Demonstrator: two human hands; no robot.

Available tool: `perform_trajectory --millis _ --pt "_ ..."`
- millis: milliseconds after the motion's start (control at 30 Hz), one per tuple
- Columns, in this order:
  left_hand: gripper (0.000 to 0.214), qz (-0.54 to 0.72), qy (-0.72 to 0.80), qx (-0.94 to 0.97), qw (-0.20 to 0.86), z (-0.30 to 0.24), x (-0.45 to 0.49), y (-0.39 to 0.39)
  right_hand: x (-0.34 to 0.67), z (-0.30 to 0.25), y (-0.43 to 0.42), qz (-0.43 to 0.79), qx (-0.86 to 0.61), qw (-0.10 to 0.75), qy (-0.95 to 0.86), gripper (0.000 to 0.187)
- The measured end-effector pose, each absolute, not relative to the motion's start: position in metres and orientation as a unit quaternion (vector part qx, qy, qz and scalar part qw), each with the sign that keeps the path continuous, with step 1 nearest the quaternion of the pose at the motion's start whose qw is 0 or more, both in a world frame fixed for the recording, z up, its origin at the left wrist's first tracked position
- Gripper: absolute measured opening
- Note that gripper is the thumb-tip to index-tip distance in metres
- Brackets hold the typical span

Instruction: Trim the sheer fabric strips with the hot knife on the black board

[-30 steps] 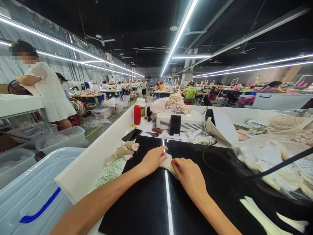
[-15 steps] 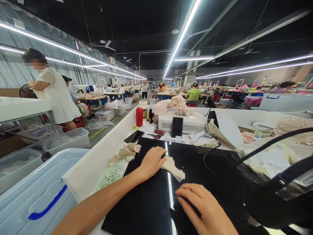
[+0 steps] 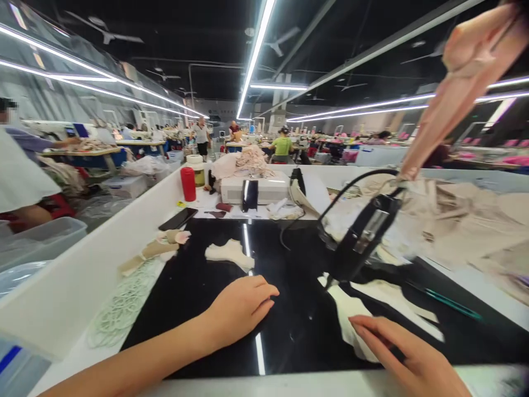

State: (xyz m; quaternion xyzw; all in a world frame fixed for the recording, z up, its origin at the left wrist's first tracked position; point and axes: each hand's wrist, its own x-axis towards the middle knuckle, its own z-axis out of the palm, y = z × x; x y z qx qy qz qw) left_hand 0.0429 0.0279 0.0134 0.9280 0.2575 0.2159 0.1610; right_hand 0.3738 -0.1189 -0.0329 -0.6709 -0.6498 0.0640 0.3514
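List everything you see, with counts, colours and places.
Glossy flat work surface: one, black, centre
Irregular fabric piece: one, cream, surface's far part
Curved thin pieces: several, pale, surface's right side
Elongated angular device: one, black, near those pieces
Slim straight tool: one, teal, right
Tangled cord loops: one heap, pale green, left
Boxy low machine: one, white, back
Rectangular phone-like slabs: two, black, back
Cylindrical bottle: one, red, back left
Crumpled fabric heaps: several, pinkish beige, left, back and right
Tube lights: several, white, overhead
People: several, varied clothing, background
Left hand: one, bare, over surface
Right hand: one, bare, at pale piece
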Motion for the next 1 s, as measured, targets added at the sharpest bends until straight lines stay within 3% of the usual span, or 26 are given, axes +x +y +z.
perform_trajectory --millis 267,767,1000 --pt "0.016 0.130 0.132 0.979 0.082 0.003 0.099 -0.013 0.362 -0.029 -0.133 0.044 -0.706 0.337 -0.622 0.030" --pt "0.022 0.133 0.111 0.985 -0.008 -0.011 0.150 -0.023 0.362 -0.025 -0.134 0.025 -0.666 0.305 -0.680 0.045" --pt "0.018 0.143 0.090 0.985 -0.019 -0.017 0.151 -0.023 0.356 -0.015 -0.133 0.094 -0.689 0.335 -0.636 0.030"
